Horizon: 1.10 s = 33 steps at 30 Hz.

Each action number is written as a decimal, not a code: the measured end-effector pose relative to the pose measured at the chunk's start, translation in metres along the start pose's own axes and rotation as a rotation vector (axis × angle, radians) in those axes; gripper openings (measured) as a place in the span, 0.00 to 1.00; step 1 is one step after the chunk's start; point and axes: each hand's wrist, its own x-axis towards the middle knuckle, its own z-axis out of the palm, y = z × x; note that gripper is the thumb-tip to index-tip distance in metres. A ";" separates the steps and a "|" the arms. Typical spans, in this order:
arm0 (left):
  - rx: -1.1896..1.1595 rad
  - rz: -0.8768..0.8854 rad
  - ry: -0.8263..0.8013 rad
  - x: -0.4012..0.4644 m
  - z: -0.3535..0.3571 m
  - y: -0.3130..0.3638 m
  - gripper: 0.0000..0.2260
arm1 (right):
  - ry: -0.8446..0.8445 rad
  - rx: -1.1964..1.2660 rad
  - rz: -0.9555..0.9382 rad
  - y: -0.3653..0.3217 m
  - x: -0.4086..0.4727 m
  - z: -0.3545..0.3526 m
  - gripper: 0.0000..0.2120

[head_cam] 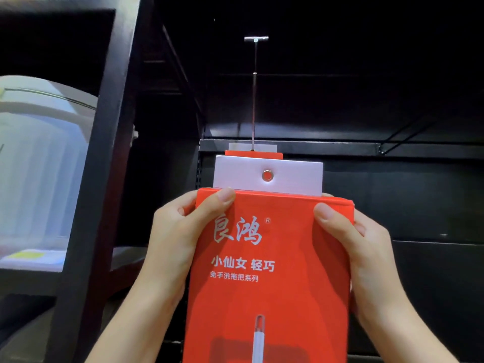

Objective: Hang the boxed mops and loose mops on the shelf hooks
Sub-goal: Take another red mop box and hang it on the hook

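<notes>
Left hand (180, 231) and right hand (351, 239) grasping the red mop box (269, 271) by its sides; white eyelet tab (267, 176) above the thumbs — hook (253, 106) higher up

The boxed mop (269, 258) is smooth red cardboard with a slight sheen and white print. Its hang tab (288, 176) is matt white card, pierced by a shiny metal eyelet (267, 175). The hook (253, 100) above is thin bright metal wire. The shelf (340, 148) is dark, matt painted metal. At the far left stands a translucent, smooth plastic bin (39, 153).
</notes>
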 end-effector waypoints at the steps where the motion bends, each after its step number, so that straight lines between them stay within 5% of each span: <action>1: -0.005 0.013 0.000 0.005 0.000 0.002 0.19 | 0.003 -0.002 -0.009 -0.001 0.005 0.001 0.22; 33: -0.188 0.190 -0.026 0.128 0.007 0.066 0.28 | -0.077 0.007 -0.307 -0.051 0.137 0.034 0.19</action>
